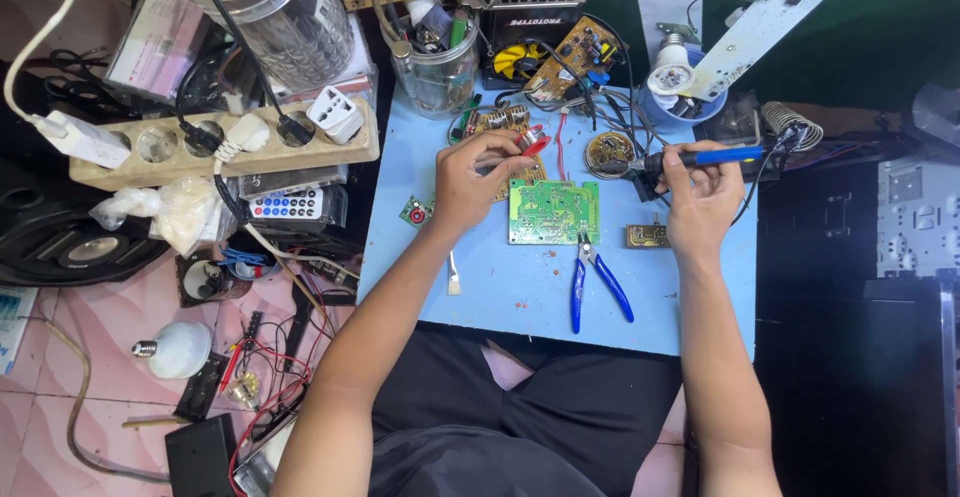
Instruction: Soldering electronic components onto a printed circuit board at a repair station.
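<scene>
head view | worn camera looks steeply down | close over blue table [520,297] and lap | single view

Circuit board [553,211] sits mid-table [480,297], pliers [594,282] right below it, brush [453,275] off to the left, power strip [215,142] further left.

- A low light-blue table [690,297] stands on a pink marbled tile floor [110,397].
- A black cabinet [850,357] sits just beside it.
- Even daylight, soft shadows.
</scene>
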